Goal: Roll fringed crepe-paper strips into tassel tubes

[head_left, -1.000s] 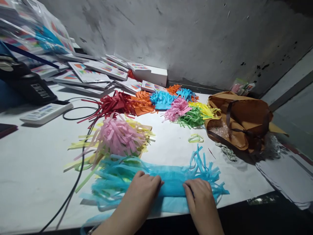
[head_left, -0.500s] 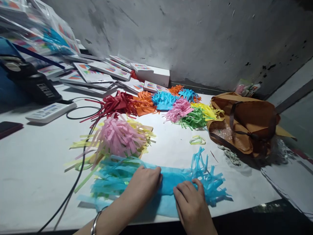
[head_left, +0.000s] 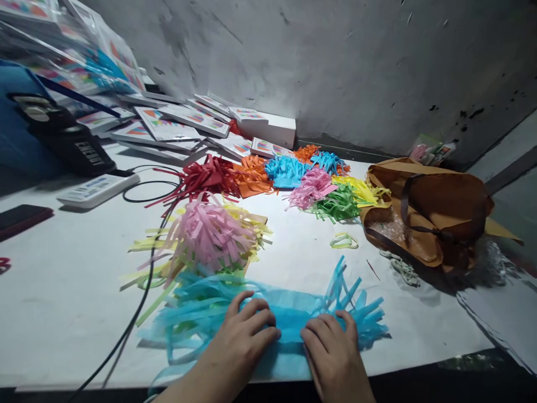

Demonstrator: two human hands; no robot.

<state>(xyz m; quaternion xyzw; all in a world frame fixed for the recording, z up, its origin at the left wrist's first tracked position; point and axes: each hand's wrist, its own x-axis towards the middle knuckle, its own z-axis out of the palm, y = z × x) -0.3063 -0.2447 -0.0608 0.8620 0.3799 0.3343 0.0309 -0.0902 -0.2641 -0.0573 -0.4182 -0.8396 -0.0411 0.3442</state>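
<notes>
A sheet of blue tissue paper [head_left: 296,305] with fringed ends lies across the front of the table, folded along its middle. My left hand [head_left: 247,330] grips the middle of the sheet, its fingers curled over the folded band. To the right, my right hand [head_left: 333,347] is closed on the same band, close to where the right fringe starts; its thumb is partly hidden. Blue strips fan out beyond both hands. Behind the left fringe rests a heap of pink [head_left: 212,229] and yellow tissue fringe, partly overlapped by the blue strips.
Red [head_left: 212,176], orange, blue, pink, green and yellow fringe bundles line the back. Flat printed boxes [head_left: 193,120] are piled at back left. A black cable [head_left: 146,285] crosses the left side, near a black bottle [head_left: 79,143]. A brown bag [head_left: 432,207] stands at right.
My left hand has turned and its fingers have spread over the band, where before they were bunched higher up. My right hand has barely shifted. The view has moved slightly left.
</notes>
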